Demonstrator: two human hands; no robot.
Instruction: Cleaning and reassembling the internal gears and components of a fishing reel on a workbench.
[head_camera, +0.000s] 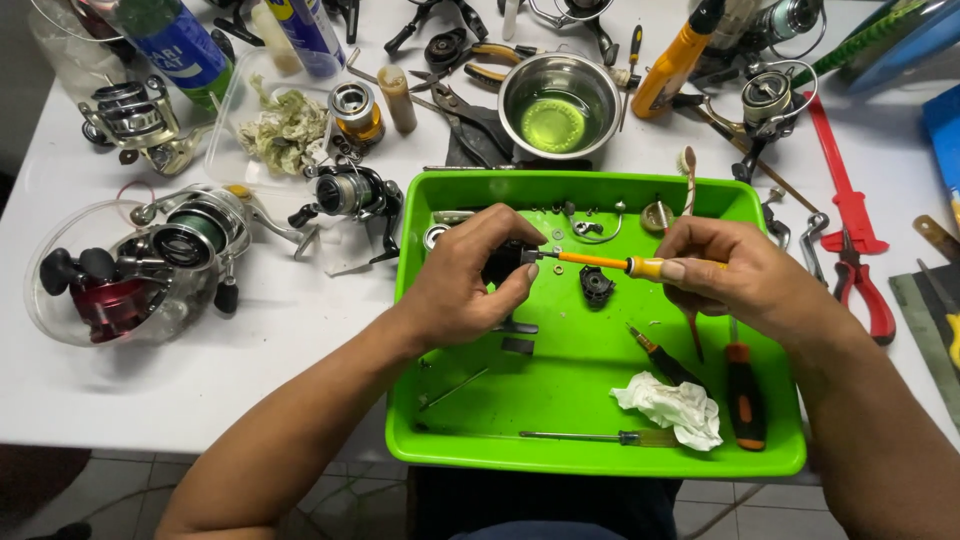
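Lying level, screwdriver (600, 262) tip pointing left.

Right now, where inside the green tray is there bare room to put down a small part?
The green tray is bare at its middle, between the left hand and the crumpled tissue, and along the near left. Its far edge is crowded with small parts; the right side holds screwdrivers below the right hand.

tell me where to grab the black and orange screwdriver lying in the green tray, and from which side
Grip the black and orange screwdriver round its thick handle, coming straight down from above. It lies flat, handle toward the near rim of the green tray, with the crumpled tissue close on its left, so the right side seems freer for the fingers.
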